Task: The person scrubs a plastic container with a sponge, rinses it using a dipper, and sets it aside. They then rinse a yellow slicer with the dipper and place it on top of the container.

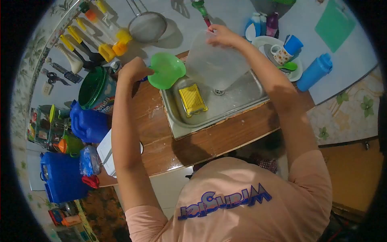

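Observation:
My left hand (135,69) is closed on the edge of a light green plastic bowl (166,69), which is held above the left edge of the sink. My right hand (223,35) grips the upper edge of a translucent flat plastic piece (215,60), perhaps a lid or a container, tilted over the sink. Just above the right hand is the faucet (203,12) with its red spout end. In the steel sink (238,94) lies a yellow ribbed rectangular thing (192,100), near the left wall.
A dark green bucket (93,90) and blue jugs (89,121) stand at the left. Utensils and a strainer (147,27) hang on the wall. On the right are a plate with cups (278,52), a blue bottle (314,72) and detergent bottles (258,26).

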{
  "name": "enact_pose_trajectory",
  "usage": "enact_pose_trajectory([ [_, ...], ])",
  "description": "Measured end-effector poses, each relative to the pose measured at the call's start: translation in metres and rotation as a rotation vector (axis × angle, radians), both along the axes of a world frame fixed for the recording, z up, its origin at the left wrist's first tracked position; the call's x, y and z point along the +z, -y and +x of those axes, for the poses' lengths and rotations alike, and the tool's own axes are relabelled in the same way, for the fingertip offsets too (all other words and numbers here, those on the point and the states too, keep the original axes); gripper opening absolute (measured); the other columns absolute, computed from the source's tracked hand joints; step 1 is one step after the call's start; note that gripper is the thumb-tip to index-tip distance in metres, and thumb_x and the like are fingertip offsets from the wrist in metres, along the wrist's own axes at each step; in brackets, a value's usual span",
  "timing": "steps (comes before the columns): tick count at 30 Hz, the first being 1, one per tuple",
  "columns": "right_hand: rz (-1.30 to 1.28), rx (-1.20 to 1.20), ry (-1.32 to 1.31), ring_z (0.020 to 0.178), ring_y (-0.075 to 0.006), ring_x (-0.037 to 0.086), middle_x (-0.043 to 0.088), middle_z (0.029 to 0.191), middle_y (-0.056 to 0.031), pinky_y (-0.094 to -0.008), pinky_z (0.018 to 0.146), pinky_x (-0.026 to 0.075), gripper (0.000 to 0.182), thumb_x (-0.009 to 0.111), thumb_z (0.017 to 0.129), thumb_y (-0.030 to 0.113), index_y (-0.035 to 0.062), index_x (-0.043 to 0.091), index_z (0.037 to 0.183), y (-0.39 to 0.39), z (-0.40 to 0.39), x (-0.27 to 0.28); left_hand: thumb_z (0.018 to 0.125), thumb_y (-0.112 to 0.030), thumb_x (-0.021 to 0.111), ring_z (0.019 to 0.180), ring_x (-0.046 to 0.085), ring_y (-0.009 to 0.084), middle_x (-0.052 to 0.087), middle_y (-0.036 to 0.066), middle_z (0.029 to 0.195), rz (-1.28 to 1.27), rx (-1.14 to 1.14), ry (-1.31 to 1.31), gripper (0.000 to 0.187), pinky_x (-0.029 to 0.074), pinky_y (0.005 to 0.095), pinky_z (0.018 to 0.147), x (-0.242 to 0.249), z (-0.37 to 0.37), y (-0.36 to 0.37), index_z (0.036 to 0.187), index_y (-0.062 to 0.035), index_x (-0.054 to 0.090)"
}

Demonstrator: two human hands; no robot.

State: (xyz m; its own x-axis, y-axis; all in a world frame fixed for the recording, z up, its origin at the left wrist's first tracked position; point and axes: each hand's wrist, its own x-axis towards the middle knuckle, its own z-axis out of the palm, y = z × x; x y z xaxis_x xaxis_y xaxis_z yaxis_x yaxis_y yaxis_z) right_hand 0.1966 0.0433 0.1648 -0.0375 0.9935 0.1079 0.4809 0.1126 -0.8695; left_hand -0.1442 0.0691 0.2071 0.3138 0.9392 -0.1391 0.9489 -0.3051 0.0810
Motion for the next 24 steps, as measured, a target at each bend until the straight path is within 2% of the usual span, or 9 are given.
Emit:
enact_pose_trajectory([
  [3, -0.004, 0.066, 0.163, 0.057, -0.0135, 0.057, 0.06, 0.071, -0.0039, -0.0299, 0.043, 0.043, 0.043, 0.072, 0.069, 0.02, 0.0104, 0.054, 0.107, 0.007, -0.008, 0.015, 0.065, -0.035, 0.072, 0.093, 0.061, 0.0348, 0.064, 0.02, 0.099, 0.034, -0.023, -0.034, 0.051, 0.049, 0.0405, 0.079, 0.023, 0.0, 0.016, 0.101, -0.0013, 0.062],
  [6, -0.101, 0.065, 0.301, 0.06, -0.0113, 0.057, 0.06, 0.072, -0.0026, -0.027, 0.047, 0.043, 0.046, 0.07, 0.072, 0.025, 0.0133, 0.054, 0.114, -0.01, -0.004, 0.009, 0.066, -0.035, 0.07, 0.092, 0.062, 0.0342, 0.064, 0.019, 0.099, 0.131, -0.059, -0.034, 0.05, 0.049, 0.0403, 0.078, 0.052, 0.023, 0.042, 0.103, -0.0018, 0.062],
  [8, -0.144, 0.064, 0.301, 0.059, -0.0114, 0.057, 0.06, 0.071, -0.0023, -0.0274, 0.048, 0.044, 0.047, 0.07, 0.072, 0.025, 0.0117, 0.055, 0.115, -0.013, -0.005, 0.006, 0.068, -0.035, 0.069, 0.091, 0.062, 0.0336, 0.064, 0.019, 0.098, 0.229, -0.073, -0.034, 0.049, 0.049, 0.0401, 0.077, 0.067, 0.04, 0.053, 0.103, -0.002, 0.062],
  [9, -0.168, 0.064, 0.299, 0.058, -0.0115, 0.057, 0.06, 0.071, -0.0021, -0.0276, 0.048, 0.044, 0.048, 0.07, 0.072, 0.025, 0.0109, 0.055, 0.116, -0.014, -0.005, 0.003, 0.068, -0.036, 0.069, 0.091, 0.062, 0.0335, 0.064, 0.019, 0.098, 0.199, -0.056, -0.021, 0.048, 0.049, 0.0402, 0.077, 0.075, 0.046, 0.057, 0.102, -0.0019, 0.062],
  [11, -0.143, 0.028, 0.183, 0.055, -0.0123, 0.055, 0.059, 0.066, -0.0029, -0.0283, 0.044, 0.042, 0.038, 0.069, 0.072, 0.021, 0.0086, 0.058, 0.106, -0.019, -0.004, -0.015, 0.069, -0.036, 0.068, 0.09, 0.062, 0.0332, 0.064, 0.018, 0.097, 0.137, -0.024, 0.003, 0.047, 0.049, 0.0404, 0.076, 0.088, 0.057, 0.055, 0.1, -0.0016, 0.063],
  [12, -0.131, 0.008, 0.123, 0.053, -0.0126, 0.055, 0.059, 0.064, -0.0033, -0.0287, 0.042, 0.041, 0.033, 0.069, 0.072, 0.019, 0.0074, 0.059, 0.101, -0.021, -0.004, -0.02, 0.069, -0.037, 0.068, 0.089, 0.062, 0.033, 0.064, 0.018, 0.096, 0.154, -0.041, 0.028, 0.047, 0.049, 0.0403, 0.076, 0.086, 0.056, 0.047, 0.099, -0.0016, 0.063],
  [18, -0.203, 0.109, 0.058, 0.054, -0.0115, 0.054, 0.059, 0.066, -0.0028, -0.0275, 0.043, 0.041, 0.033, 0.068, 0.07, 0.016, 0.0068, 0.059, 0.1, -0.012, -0.008, -0.01, 0.068, -0.037, 0.07, 0.087, 0.063, 0.0331, 0.065, 0.019, 0.094, 0.111, -0.067, 0.129, 0.046, 0.049, 0.0406, 0.074, 0.039, 0.02, -0.004, 0.096, -0.0014, 0.064],
  [21, -0.221, 0.097, 0.126, 0.055, -0.0113, 0.055, 0.06, 0.067, -0.0037, -0.0277, 0.044, 0.042, 0.03, 0.068, 0.069, 0.016, 0.0067, 0.059, 0.097, 0.0, -0.013, 0.007, 0.067, -0.036, 0.072, 0.082, 0.063, 0.033, 0.065, 0.02, 0.089, 0.114, -0.115, 0.14, 0.045, 0.049, 0.0402, 0.071, 0.026, 0.0, -0.003, 0.093, 0.0006, 0.064],
  [24, -0.116, 0.157, 0.283, 0.055, -0.0142, 0.056, 0.061, 0.07, -0.0054, -0.03, 0.045, 0.044, 0.027, 0.066, 0.07, 0.016, 0.0072, 0.06, 0.095, 0.005, -0.014, 0.015, 0.066, -0.033, 0.072, 0.072, 0.063, 0.0311, 0.065, 0.02, 0.079, 0.147, -0.124, 0.238, 0.043, 0.048, 0.0394, 0.066, 0.013, -0.021, 0.001, 0.087, 0.0037, 0.064],
])
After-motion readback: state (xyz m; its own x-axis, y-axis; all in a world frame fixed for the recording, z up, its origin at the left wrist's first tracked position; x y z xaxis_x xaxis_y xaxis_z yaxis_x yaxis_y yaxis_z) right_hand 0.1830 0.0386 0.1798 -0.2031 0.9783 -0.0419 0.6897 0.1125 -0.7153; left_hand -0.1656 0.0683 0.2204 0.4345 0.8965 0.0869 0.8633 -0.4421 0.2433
